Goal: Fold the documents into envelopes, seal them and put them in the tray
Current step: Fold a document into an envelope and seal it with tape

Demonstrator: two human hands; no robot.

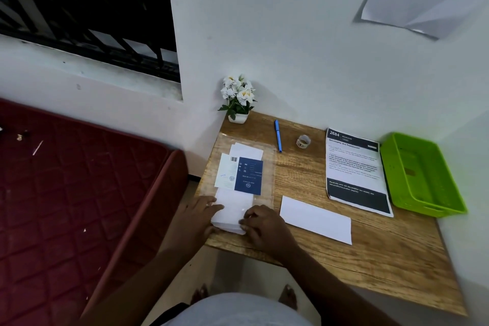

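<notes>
Envelopes [232, 213] — a white stack at the desk [370, 246] edge — lie under both hands: left hand [197, 213] flat, right hand [260, 222] pinching its corner.

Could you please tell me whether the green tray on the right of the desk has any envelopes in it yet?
Empty of envelopes: the green tray shows only its bare floor, while one white envelope lies on the desk.

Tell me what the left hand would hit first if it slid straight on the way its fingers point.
Probably the right hand: the left hand points rightward across the white envelope stack towards it.
</notes>
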